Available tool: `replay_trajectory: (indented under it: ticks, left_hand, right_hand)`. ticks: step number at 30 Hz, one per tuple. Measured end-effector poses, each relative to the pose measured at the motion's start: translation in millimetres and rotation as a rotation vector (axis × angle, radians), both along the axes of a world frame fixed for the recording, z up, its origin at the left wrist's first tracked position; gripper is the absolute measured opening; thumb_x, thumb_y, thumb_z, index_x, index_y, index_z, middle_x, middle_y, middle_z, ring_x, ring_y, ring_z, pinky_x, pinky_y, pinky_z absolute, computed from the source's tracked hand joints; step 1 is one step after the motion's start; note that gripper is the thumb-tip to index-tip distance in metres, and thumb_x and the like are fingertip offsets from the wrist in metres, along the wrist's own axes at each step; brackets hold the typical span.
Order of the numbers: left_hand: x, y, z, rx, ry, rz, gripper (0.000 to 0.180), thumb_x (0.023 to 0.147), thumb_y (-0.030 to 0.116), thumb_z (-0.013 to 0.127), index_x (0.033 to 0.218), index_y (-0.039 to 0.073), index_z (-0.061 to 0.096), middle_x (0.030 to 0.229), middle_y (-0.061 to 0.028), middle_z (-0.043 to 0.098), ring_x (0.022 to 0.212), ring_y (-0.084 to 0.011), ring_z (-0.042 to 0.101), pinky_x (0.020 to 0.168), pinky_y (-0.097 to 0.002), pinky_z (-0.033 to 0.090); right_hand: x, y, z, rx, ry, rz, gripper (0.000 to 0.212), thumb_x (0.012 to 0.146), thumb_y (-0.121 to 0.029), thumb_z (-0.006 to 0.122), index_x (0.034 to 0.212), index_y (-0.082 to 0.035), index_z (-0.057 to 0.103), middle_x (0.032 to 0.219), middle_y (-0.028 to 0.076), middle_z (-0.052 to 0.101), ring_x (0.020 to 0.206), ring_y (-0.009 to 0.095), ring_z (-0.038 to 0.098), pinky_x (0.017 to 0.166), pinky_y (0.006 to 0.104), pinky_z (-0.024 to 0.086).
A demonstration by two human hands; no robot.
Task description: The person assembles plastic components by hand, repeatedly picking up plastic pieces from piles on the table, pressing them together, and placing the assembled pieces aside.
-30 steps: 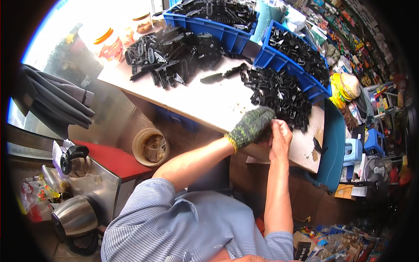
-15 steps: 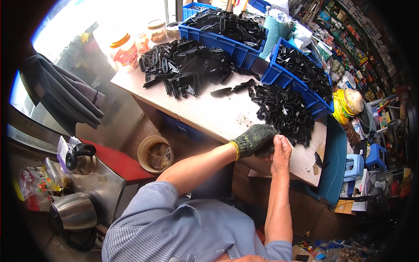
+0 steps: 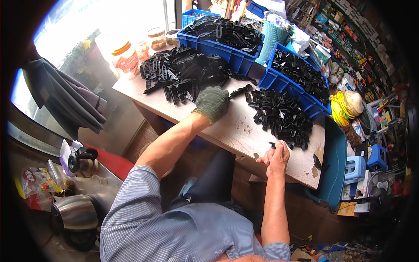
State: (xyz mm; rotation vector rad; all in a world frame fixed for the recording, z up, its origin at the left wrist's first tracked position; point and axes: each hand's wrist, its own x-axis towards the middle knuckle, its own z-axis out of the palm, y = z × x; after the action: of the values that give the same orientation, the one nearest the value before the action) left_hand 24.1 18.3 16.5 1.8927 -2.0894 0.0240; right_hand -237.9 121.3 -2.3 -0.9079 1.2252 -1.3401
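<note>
My left hand point(image 3: 212, 104), in a dark green knitted glove, reaches over the table at the front edge of a pile of long black slotted plastic parts point(image 3: 174, 72). Its fingertips are turned away from view, and I cannot see what they hold. A loose black part point(image 3: 240, 91) lies just right of the glove. My bare right hand point(image 3: 278, 158) is closed near the table's front edge, pinching a small black plastic piece point(image 3: 272, 144) that sticks up at the fingertips. Just beyond it spreads a heap of short black plastic parts point(image 3: 286, 115).
Behind the piles stand a blue crate point(image 3: 238, 56) of long black parts and another blue crate point(image 3: 301, 97) of short ones. Jars point(image 3: 125, 59) stand at the far left. A teal bin point(image 3: 334, 163) adjoins the right end. A kettle point(image 3: 75, 212) sits lower left.
My left hand has moved away from my right hand, left and farther out to the pile of long parts. My right hand has shifted slightly down and now shows a black piece.
</note>
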Motion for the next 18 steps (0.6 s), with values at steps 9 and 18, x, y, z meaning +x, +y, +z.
replay_trajectory:
  ticks: [9,18]
  left_hand:
    - [-25,23,-38,-0.199,0.577,-0.299,0.035,0.091,0.021,0.068,0.120,0.003,0.061,0.080,-0.0151,0.066,0.070,-0.0310,0.065,0.064,-0.0426,0.051]
    - [-43,67,-19,0.035,0.424,-0.268,0.019,0.095,0.016,0.066,0.110,0.005,0.064,0.089,-0.0139,0.070,0.077,-0.0329,0.068,0.070,-0.0414,0.055]
  right_hand:
    - [6,1,-1,-0.001,-0.036,-0.078,0.024,0.101,-0.024,0.046,0.082,-0.010,0.048,0.054,-0.003,0.033,0.039,0.010,0.035,0.039,0.0348,0.051]
    - [3,-3,-1,-0.031,0.002,-0.121,0.033,0.101,-0.034,0.048,0.077,-0.011,0.047,0.052,-0.003,0.032,0.038,0.012,0.035,0.041,0.0396,0.054]
